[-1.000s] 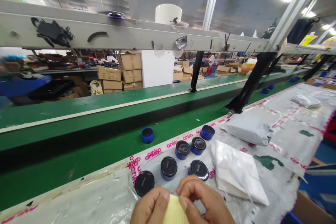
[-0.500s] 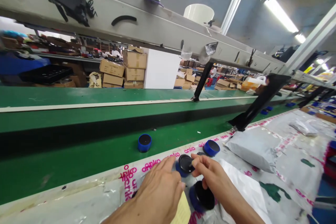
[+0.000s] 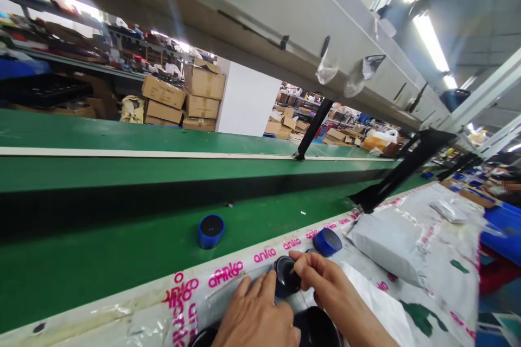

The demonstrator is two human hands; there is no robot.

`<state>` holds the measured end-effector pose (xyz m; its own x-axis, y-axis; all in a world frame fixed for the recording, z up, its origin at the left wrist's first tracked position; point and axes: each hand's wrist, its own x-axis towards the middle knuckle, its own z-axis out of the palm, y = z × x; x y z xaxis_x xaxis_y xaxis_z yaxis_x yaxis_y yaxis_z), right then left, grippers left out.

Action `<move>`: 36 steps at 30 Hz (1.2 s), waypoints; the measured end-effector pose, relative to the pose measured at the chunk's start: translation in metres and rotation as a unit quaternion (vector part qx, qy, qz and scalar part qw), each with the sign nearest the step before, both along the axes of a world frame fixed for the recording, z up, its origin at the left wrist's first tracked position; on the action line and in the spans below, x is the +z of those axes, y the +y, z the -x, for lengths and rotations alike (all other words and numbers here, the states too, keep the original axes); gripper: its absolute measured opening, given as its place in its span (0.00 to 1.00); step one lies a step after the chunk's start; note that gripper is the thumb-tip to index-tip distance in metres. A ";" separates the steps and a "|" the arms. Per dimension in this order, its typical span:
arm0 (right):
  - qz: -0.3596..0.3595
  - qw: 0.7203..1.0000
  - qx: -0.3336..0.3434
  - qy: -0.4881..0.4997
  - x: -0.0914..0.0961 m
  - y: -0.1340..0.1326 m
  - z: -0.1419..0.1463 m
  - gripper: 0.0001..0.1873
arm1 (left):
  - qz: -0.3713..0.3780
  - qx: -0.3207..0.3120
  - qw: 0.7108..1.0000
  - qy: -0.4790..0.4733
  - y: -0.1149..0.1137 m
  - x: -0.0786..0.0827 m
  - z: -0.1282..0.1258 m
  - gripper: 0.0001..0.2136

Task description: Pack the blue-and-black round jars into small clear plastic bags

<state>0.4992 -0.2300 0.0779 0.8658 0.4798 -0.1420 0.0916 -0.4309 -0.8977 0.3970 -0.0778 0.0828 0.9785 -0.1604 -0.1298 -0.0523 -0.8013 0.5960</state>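
Observation:
Several small round blue items with black glossy tops lie on a plastic-covered bench taped with pink "anko" tape [image 3: 224, 275]. My right hand [image 3: 325, 284] pinches at the black top of one of them [image 3: 286, 276]. My left hand [image 3: 260, 317] rests with fingers stretched beside the same piece, touching its left side. Another black-topped piece [image 3: 319, 328] sits just below, between my wrists. One blue piece [image 3: 328, 241] lies a little beyond my right fingers. A lone blue piece [image 3: 211, 230] stands on the green conveyor belt [image 3: 101, 249].
A grey plastic bag [image 3: 386, 246] and a white bag [image 3: 378, 309] lie to the right on the bench. Black struts [image 3: 391, 179] rise from the belt's edge to an overhead shelf rail [image 3: 285, 11]. Stacked cardboard boxes [image 3: 183, 100] stand beyond the belt.
My view has tilted up and left. My hands left the yellow sheet and reached forward; the right hand now pinches at a black-topped piece, with the left hand beside it.

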 end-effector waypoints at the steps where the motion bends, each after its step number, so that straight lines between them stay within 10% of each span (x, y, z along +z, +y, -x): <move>1: 0.004 1.000 0.002 -0.012 0.000 0.001 0.000 0.21 | 0.007 0.001 1.000 -0.010 0.000 -0.004 0.001 0.12; 36: 0.104 0.988 0.066 -0.099 0.008 0.004 -0.011 0.11 | -0.102 -0.031 0.994 -0.031 -0.002 0.010 0.014 0.16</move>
